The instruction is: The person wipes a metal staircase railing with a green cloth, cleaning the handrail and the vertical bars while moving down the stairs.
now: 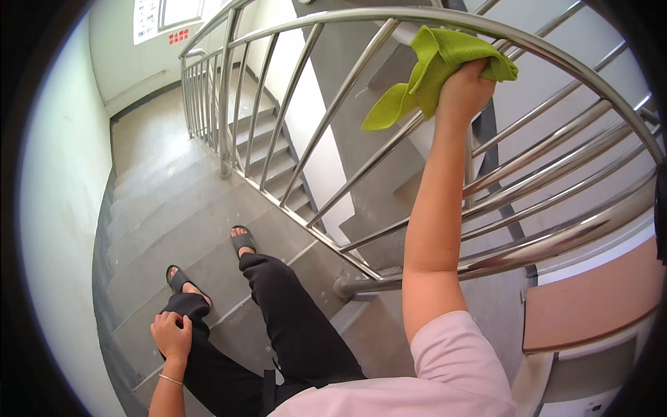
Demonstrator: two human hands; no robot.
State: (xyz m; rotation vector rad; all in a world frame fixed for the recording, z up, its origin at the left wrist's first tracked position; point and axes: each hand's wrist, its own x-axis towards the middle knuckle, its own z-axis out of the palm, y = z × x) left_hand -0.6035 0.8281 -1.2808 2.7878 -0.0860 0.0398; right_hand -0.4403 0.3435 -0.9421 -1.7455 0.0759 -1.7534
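Note:
My right hand [466,94] is stretched out at the upper right, closed on a lime-green cloth [432,68]. The cloth lies against the upper part of a stainless steel stair railing [344,18], just under or on its curved handrail; the exact contact is hidden by the cloth. One corner of the cloth hangs loose to the left, in front of the balusters. At the lower left, my left hand [173,333] rests by my knee on black trousers [229,365], its fingers curled, with no object seen in it.
Grey concrete steps [172,229] run down to a landing [151,125], beside a pale wall [62,208]. Beyond the balusters, another flight [271,151] descends. A thick metal newel post [563,245] stands right of my arm. My sandalled feet are on the steps.

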